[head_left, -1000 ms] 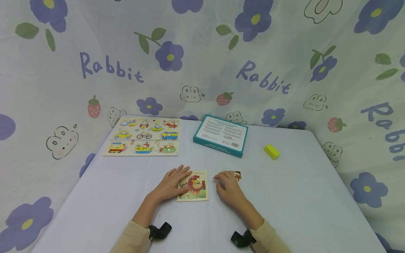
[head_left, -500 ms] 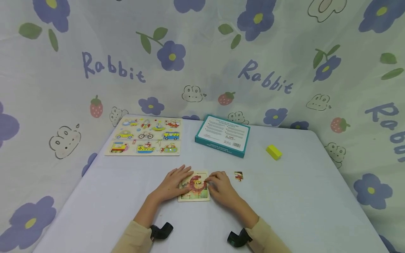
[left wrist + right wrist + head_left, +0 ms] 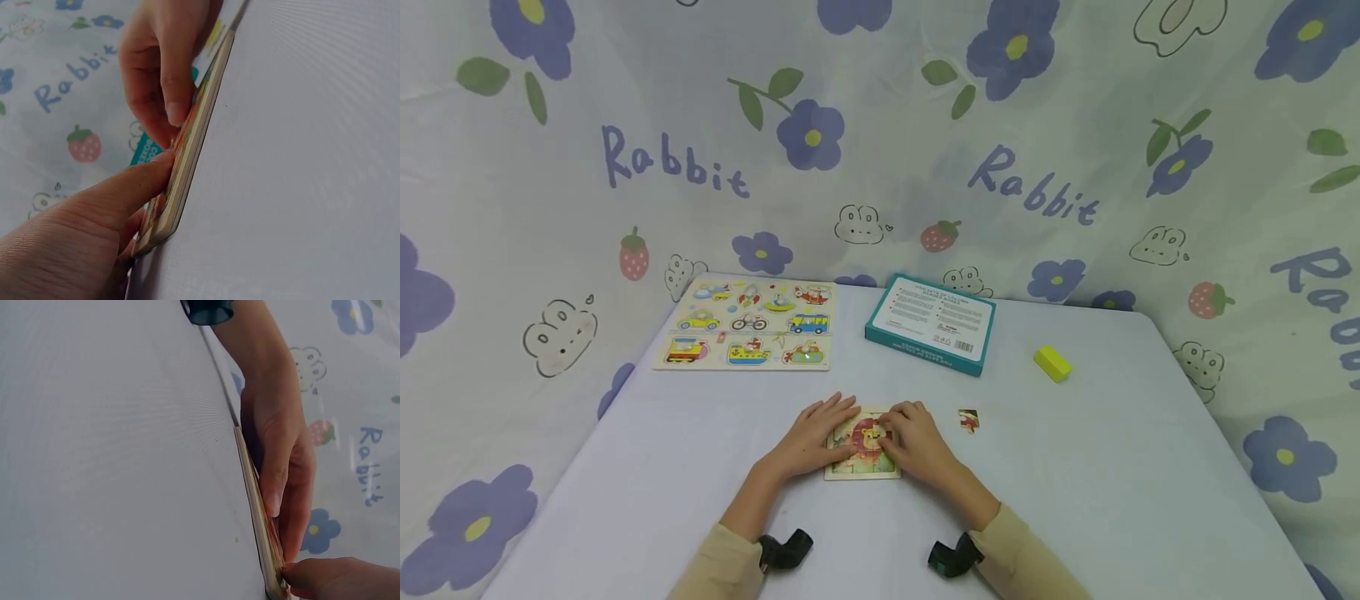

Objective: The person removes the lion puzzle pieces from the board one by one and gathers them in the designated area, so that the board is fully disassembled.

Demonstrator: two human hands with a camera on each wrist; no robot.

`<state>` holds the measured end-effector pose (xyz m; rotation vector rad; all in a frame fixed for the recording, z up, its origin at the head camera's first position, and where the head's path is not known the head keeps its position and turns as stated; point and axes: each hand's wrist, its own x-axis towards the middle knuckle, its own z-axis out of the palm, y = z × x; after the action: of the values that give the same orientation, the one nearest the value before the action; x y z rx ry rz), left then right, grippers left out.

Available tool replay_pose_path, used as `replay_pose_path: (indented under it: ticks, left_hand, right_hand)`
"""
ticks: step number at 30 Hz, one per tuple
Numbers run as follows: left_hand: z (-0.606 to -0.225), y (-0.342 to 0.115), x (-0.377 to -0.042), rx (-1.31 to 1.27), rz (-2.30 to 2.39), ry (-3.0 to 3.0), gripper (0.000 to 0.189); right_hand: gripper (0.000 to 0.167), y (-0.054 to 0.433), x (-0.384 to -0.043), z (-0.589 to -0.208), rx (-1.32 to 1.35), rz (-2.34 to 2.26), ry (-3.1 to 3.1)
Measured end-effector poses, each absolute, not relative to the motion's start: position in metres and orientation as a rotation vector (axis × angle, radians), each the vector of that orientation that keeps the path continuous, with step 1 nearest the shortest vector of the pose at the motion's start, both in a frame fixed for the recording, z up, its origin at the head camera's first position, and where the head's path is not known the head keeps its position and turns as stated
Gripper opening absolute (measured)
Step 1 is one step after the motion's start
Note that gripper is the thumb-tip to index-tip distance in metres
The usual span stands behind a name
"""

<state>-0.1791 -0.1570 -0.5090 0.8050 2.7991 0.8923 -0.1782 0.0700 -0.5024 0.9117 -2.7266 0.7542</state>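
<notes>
A small wooden jigsaw puzzle (image 3: 863, 468) with a lion picture in a pale frame lies flat on the white table. My left hand (image 3: 808, 437) rests along its left side with fingers extended, the thumb (image 3: 134, 187) on the picture. At the upper right of the picture, my right hand (image 3: 917, 442) bends over the puzzle and pinches a puzzle piece (image 3: 886, 431) against it between thumb and fingers; most of this piece is hidden. One loose puzzle piece (image 3: 969, 421), dark and red, lies right of the right hand.
Behind the hands at left lies a wooden board (image 3: 745, 325) with vehicle pictures. A teal and white box (image 3: 931, 325) stands at the back middle, with a yellow block (image 3: 1053, 364) to its right. A printed cloth (image 3: 880, 125) hangs behind the table.
My right hand has moved left from beside the loose piece onto the puzzle's right part, uncovering that piece. The left hand keeps its place on the puzzle.
</notes>
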Motion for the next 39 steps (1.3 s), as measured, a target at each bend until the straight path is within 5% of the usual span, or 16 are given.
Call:
replay_pose_path:
  ticks: [27, 39]
  left_hand:
    - [-0.505, -0.156, -0.176, 0.684, 0.967, 2.802, 0.072]
    - [-0.504, -0.157, -0.177, 0.747, 0.941, 2.808, 0.070]
  right_hand:
    - [0.023, 0.060, -0.182, -0.512, 0.709, 1.046, -2.717]
    - [0.008, 0.058, -0.184, -0.512, 0.683, 1.063, -2.631]
